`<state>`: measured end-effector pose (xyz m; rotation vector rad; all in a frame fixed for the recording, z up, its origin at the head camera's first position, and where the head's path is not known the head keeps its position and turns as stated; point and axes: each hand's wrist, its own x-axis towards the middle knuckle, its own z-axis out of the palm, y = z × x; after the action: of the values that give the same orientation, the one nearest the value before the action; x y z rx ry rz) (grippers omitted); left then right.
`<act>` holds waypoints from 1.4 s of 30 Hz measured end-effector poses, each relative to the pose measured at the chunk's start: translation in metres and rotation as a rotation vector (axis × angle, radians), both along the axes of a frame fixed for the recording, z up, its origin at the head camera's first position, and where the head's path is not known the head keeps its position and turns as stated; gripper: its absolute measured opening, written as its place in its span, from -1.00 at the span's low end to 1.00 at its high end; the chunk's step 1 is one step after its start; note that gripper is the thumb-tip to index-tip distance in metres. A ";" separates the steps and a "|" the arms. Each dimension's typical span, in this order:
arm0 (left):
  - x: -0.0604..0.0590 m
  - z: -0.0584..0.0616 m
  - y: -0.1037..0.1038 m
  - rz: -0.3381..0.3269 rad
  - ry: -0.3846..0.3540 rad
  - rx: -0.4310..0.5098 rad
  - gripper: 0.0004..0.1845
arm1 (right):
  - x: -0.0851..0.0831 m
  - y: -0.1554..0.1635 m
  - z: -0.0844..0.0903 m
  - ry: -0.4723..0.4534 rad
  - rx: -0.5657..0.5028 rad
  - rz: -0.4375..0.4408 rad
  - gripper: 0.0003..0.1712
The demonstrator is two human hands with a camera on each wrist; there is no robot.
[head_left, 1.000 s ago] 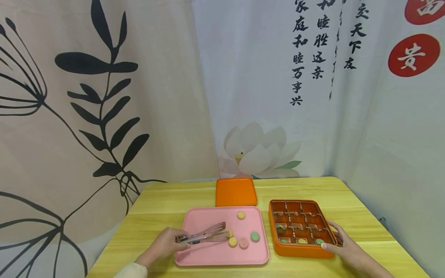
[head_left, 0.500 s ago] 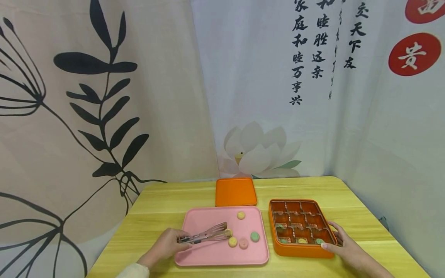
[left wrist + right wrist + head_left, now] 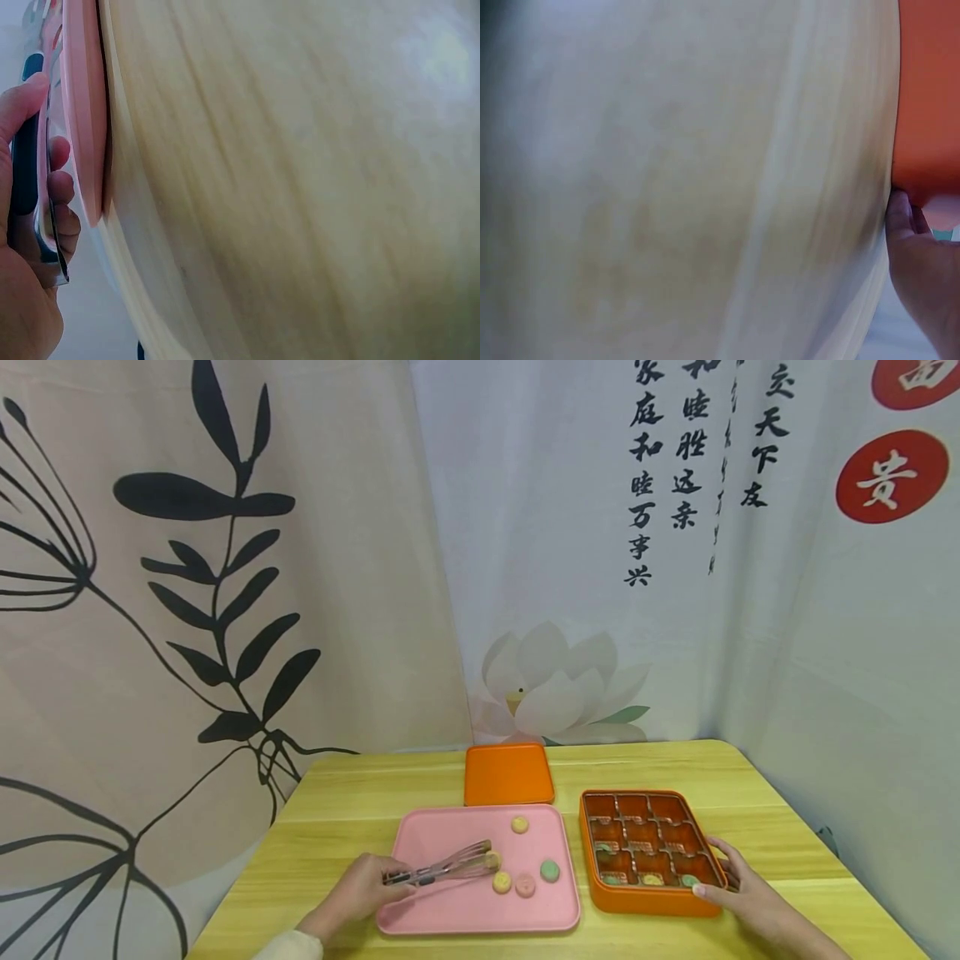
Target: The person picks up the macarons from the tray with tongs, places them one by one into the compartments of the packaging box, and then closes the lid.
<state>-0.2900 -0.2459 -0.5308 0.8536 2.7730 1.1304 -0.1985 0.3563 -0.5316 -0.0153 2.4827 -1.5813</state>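
My left hand [image 3: 358, 889] grips pink tongs [image 3: 446, 866] over the pink tray [image 3: 450, 910]; the tong tips sit at a yellowish round cake [image 3: 492, 860]. In the left wrist view my left hand [image 3: 30, 247] curls round the tongs' handle [image 3: 26, 172] beside the tray's edge [image 3: 81, 112]. More small cakes lie on the tray: yellow [image 3: 520, 824], yellow [image 3: 502, 882], pink [image 3: 526, 885], green [image 3: 550, 870]. My right hand [image 3: 738, 897] holds the near right corner of the orange compartment box [image 3: 648, 852], thumb on its rim; the orange box wall [image 3: 930, 97] shows in the right wrist view.
An orange lid [image 3: 508, 773] lies flat behind the tray. The box's front row holds three cakes [image 3: 651, 880]. The wooden table [image 3: 360, 793] stands in a corner of printed cloth backdrops, its right edge close to the box.
The tongs have closed in slightly on the yellowish cake and dipped a little. The right hand has stayed on the box.
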 end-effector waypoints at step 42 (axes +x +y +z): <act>0.002 0.005 -0.007 0.043 -0.072 0.018 -0.85 | 0.000 -0.001 0.003 -0.009 0.012 -0.004 -0.02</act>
<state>-0.2881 -0.2529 -0.5259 0.7421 2.7398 1.1693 -0.1987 0.3550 -0.5290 -0.0019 2.4869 -1.5641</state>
